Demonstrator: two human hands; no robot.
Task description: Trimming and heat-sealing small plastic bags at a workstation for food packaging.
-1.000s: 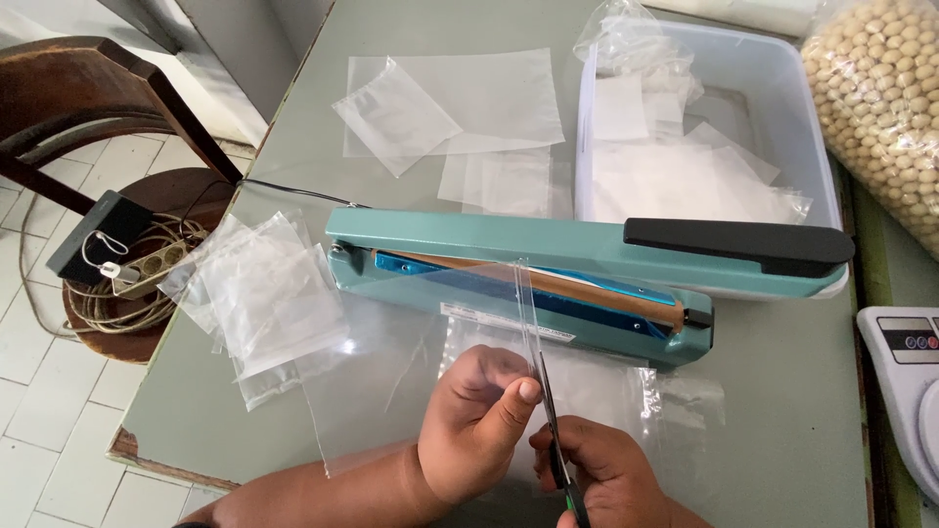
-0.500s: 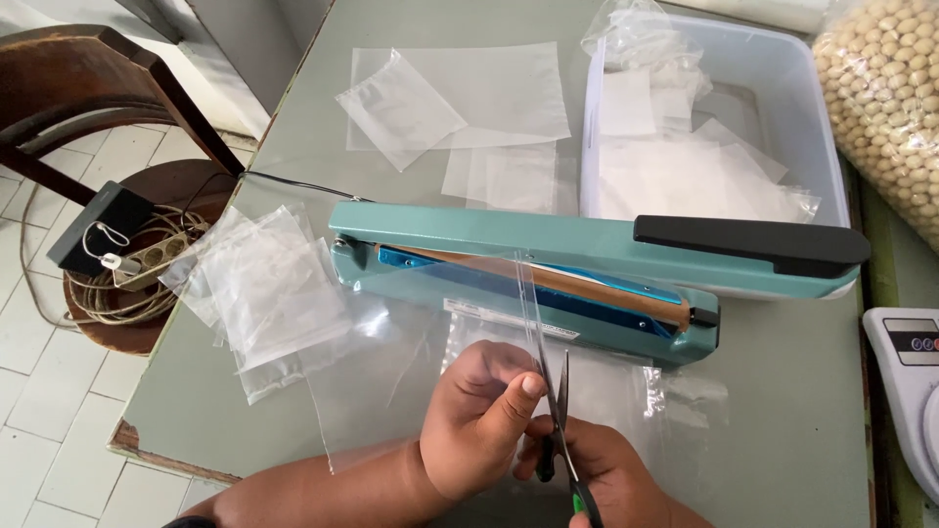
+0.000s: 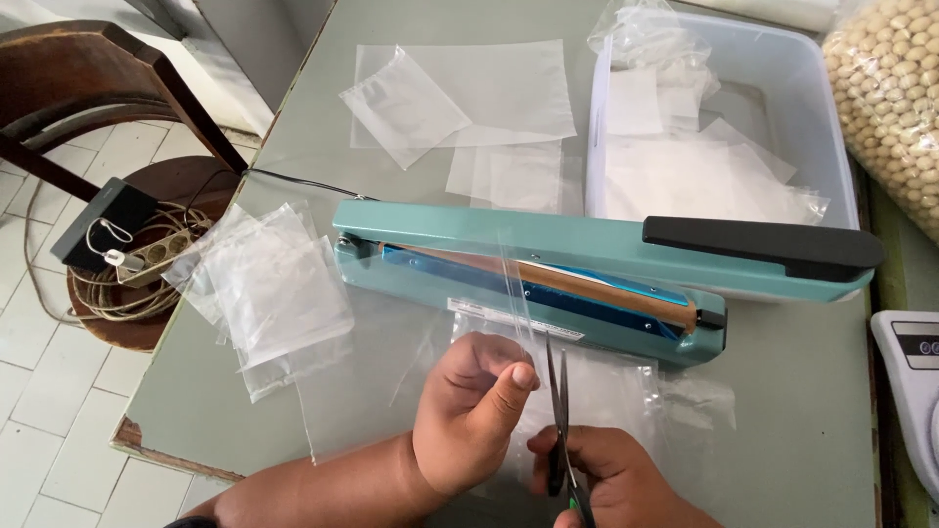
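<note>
My left hand (image 3: 472, 411) pinches a clear plastic sheet (image 3: 514, 284) that stands up in front of me. My right hand (image 3: 611, 479) grips a pair of scissors (image 3: 558, 411) with dark blades and a green handle, blades pointing up along the sheet's edge. Just beyond both hands sits a teal heat sealer (image 3: 548, 259) with a black handle (image 3: 763, 244), its arm raised. More clear plastic (image 3: 616, 386) lies flat under my hands.
A pile of clear bags (image 3: 269, 288) lies at the table's left edge. Flat plastic sheets (image 3: 489, 98) lie at the back. A clear tub (image 3: 812, 108) holds more bags. A sack of beans (image 3: 895, 98), a white scale (image 3: 919, 376), and a wooden chair (image 3: 88, 98) with cables surround the table.
The scissors have closed further and moved slightly up along the sheet. My hands stay in nearly the same place.
</note>
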